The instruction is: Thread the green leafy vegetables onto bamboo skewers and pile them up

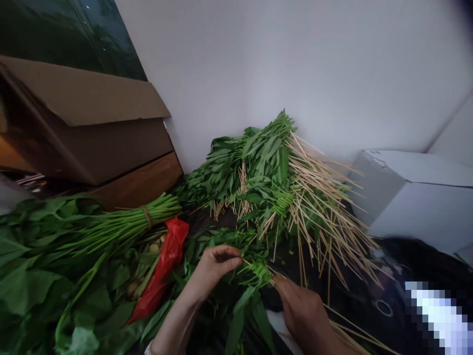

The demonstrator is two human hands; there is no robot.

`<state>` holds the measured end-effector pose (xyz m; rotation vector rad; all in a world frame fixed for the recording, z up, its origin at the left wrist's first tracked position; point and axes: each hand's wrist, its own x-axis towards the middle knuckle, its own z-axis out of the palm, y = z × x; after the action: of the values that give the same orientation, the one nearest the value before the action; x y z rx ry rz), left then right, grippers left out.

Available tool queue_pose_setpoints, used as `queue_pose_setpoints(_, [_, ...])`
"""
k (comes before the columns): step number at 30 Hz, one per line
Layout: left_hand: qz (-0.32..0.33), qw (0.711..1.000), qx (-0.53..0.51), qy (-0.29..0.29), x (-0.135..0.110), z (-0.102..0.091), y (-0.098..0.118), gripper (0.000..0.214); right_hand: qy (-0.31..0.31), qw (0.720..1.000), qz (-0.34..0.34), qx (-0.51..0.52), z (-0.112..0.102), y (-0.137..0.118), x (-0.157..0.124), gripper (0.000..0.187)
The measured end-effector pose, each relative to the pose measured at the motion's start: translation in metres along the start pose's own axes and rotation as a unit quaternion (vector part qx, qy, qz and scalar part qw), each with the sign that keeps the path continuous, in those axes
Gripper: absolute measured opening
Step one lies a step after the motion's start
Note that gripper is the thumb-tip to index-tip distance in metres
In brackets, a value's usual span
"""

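Observation:
My right hand (pixel 303 305) grips a thin bamboo skewer. Leafy green stems (pixel 259 272) are threaded in a bunch on the skewer between my hands, with long leaves hanging below. Thumb and forefinger of my left hand (pixel 218 266) are pinched at the skewer's other end. Just beyond lies a layer of loose green leaves (pixel 221 235). A large heap of finished-looking skewers (pixel 325 212) with green bunches (pixel 266 148) rests against the wall, bare stick ends fanning to the right.
On the left lies a tied bundle of long-stemmed greens (pixel 125 222) beside a red plastic bag (pixel 166 271). An opened cardboard box (pixel 111 148) stands behind it. At the right is a white box (pixel 414 197), with black plastic (pixel 417 251) in front. More bare skewers (pixel 362 335) lie beside my right forearm.

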<state>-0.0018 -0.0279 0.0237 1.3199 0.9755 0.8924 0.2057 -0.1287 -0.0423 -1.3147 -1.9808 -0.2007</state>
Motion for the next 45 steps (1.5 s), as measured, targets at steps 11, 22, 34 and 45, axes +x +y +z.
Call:
queue_pose_setpoints(11, [0.008, 0.983, 0.051, -0.174, 0.016, -0.030, 0.027, 0.029, 0.027, 0.996, -0.075, -0.039, -0.009, -0.011, 0.009, 0.034])
queue_pose_setpoints(22, [0.183, 0.814, 0.520, -0.186, 0.052, 0.031, -0.003, 0.022, 0.001, 0.988, -0.135, -0.073, -0.019, -0.013, 0.012, 0.040])
queue_pose_setpoints(34, [0.219, 0.855, 0.459, -0.105, 0.052, 0.020, 0.005, 0.009, -0.001, 0.996, -0.081, -0.036, -0.014, -0.011, 0.010, 0.036])
queue_pose_setpoints(45, [0.068, 0.989, 0.131, -0.010, 0.014, -0.005, 0.019, 0.030, 0.032, 0.999, 0.025, -0.008, -0.009, -0.001, 0.008, 0.032])
